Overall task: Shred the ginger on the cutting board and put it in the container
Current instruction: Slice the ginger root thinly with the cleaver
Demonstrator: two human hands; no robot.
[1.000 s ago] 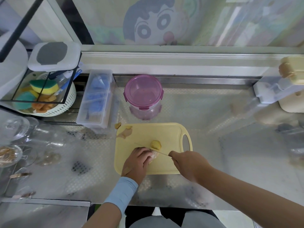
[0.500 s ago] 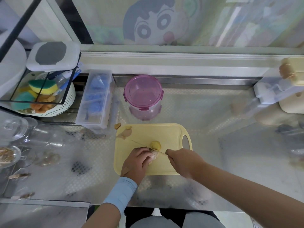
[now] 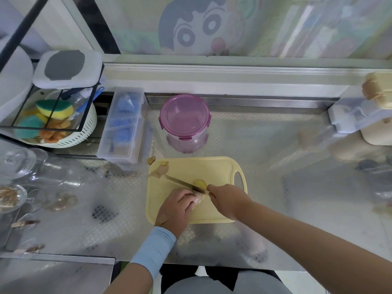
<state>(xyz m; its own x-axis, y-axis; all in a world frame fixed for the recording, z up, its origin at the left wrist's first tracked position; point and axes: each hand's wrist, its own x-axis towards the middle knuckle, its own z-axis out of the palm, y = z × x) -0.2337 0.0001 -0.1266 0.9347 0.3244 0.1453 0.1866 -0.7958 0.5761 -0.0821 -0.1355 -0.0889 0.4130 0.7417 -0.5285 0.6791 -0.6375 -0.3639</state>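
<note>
Mid-frame on the cutting board (image 3: 191, 169), our left hand (image 3: 176, 205) curls over the ginger (image 3: 199, 199) while our right hand (image 3: 227, 198) grips the knife (image 3: 180, 182), slicing. Next we need thinner strips; the lidded container (image 3: 184, 122) stands above.

I can read no words, numbers or brand marks anywhere in front of me. The pink-lidded container (image 3: 184, 117) and the yellow cutting board (image 3: 212, 166) show plain surfaces. The wall panel (image 3: 197, 28) bears a cartoon face with no lettering. Any print on the clear divided box (image 3: 123, 124) is, I think, too blurred to make out.
</note>
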